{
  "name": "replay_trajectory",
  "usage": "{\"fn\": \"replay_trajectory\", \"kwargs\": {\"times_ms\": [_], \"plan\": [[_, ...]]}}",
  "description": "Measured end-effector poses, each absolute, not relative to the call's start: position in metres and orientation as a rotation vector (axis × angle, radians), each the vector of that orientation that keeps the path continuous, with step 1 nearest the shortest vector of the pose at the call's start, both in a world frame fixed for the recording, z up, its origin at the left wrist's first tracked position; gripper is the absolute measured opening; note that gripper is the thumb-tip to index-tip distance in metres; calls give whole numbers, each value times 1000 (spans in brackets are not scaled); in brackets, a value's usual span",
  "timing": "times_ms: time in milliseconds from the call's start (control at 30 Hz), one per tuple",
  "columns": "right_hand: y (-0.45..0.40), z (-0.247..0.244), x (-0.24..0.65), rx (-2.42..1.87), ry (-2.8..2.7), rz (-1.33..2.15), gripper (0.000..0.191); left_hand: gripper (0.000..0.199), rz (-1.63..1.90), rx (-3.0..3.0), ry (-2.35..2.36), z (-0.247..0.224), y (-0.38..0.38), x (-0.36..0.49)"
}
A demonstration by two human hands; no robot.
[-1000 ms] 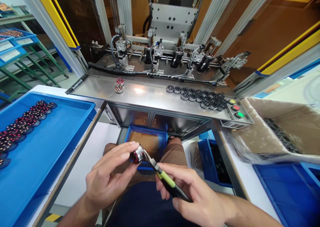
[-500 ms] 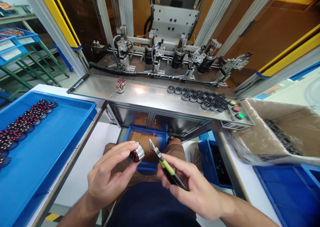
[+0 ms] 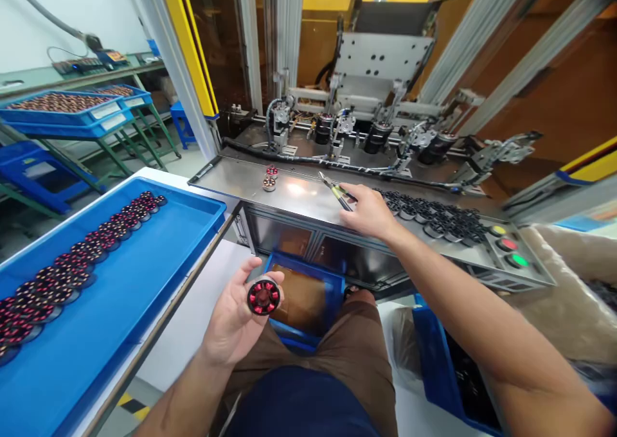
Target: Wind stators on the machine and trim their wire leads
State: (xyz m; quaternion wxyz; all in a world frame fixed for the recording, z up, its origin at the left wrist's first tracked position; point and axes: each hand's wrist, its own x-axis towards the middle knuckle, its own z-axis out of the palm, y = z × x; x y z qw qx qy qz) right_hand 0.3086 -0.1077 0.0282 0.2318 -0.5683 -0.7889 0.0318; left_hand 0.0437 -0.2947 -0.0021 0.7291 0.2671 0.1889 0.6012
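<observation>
The tray [image 3: 161, 250] lies left of the ledge [image 3: 294, 207], with coils [image 3: 103, 238] in it along its left side. On the ledge, two coils [image 3: 268, 182] sit left, a cluster of cores [image 3: 436, 215] right, and buttons [image 3: 506, 244] at the right end; the right hand [image 3: 369, 211] has the pliers [image 3: 334, 191] between them. Fixtures [image 3: 378, 139] stand behind. In front, the left hand [image 3: 235, 315] holds a coil [image 3: 263, 297]; a bin [image 3: 336, 290] sits lower, a box [image 3: 554, 260] far right.

Right hand [image 3: 370, 211] and pliers [image 3: 330, 184] moved to steel ledge [image 3: 301, 200], red-coiled part [image 3: 263, 295] turned face-on

One held stator [image 3: 263, 297], one pair of pliers [image 3: 336, 192], two ledge stators [image 3: 269, 184], three buttons [image 3: 507, 244]
</observation>
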Motion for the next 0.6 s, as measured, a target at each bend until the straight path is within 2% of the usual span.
{"fn": "replay_trajectory", "kwargs": {"times_ms": [100, 200, 367, 500, 600], "plan": [[-76, 12, 300, -1582, -2192, 49, 51, 48, 1331, 564, 436, -2, -295, 41], [-63, -3, 294, -1556, -2219, -8, 46, 56, 1371, 585, 519, -9, -298, 37], [-54, -21, 294, -1512, -2234, -95, 47, 80, 1335, 938, 1085, -19, -310, -2], [-45, -31, 299, -1487, -2270, -148, 50, 77, 1349, 1065, 1505, -18, -302, -86], [-42, -37, 302, -1497, -2275, -191, 53, 66, 1312, 1198, 1894, -27, -282, -165]]}}
